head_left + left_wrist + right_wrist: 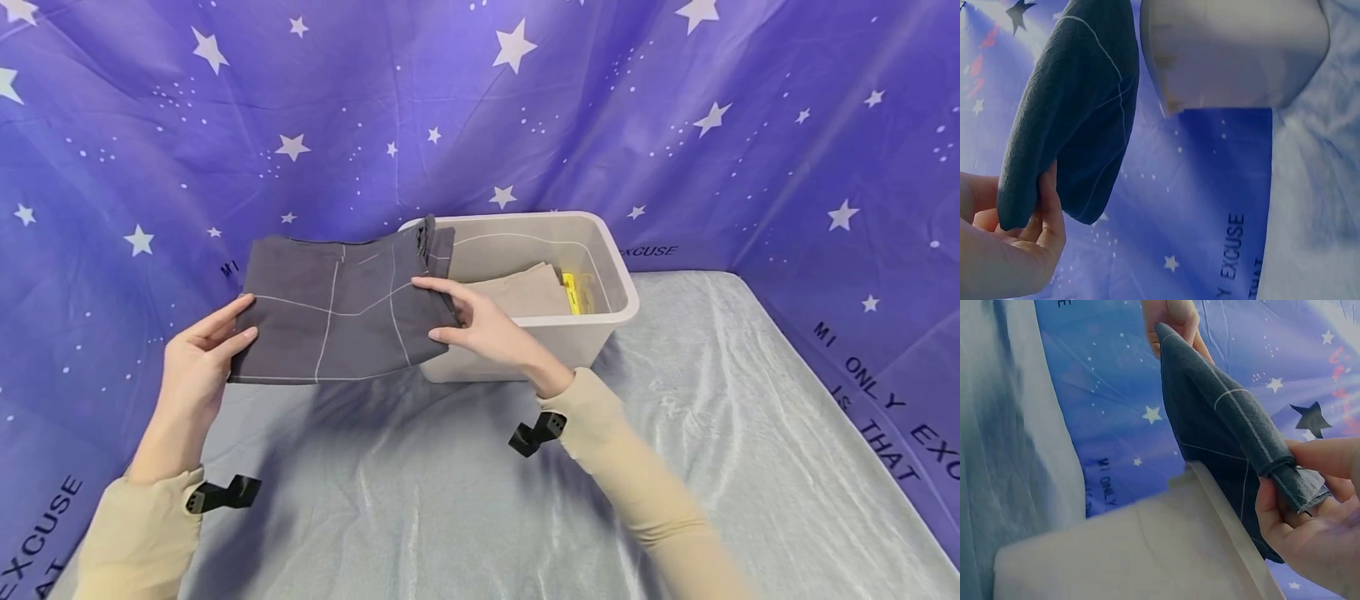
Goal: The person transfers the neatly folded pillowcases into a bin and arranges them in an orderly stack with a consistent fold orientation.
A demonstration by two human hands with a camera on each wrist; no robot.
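A folded dark grey cloth (360,333) with thin white grid lines hangs in the air between both hands. My left hand (197,354) pinches its left edge, thumb in front; the left wrist view shows the fingers curled round a rounded fold of the cloth (1079,106). My right hand (483,325) grips the bunched right end, and in the right wrist view thumb and fingers close on the layered folds (1279,469). Part of the cloth overlaps the left end of a pale plastic bin (615,300) in the head view.
Inside the bin lie a folded beige cloth (525,292) and a yellow item (572,293). The bin stands at the back of a table covered in light grey-blue fabric (465,500). Purple star-printed curtains (480,108) rise behind and at both sides.
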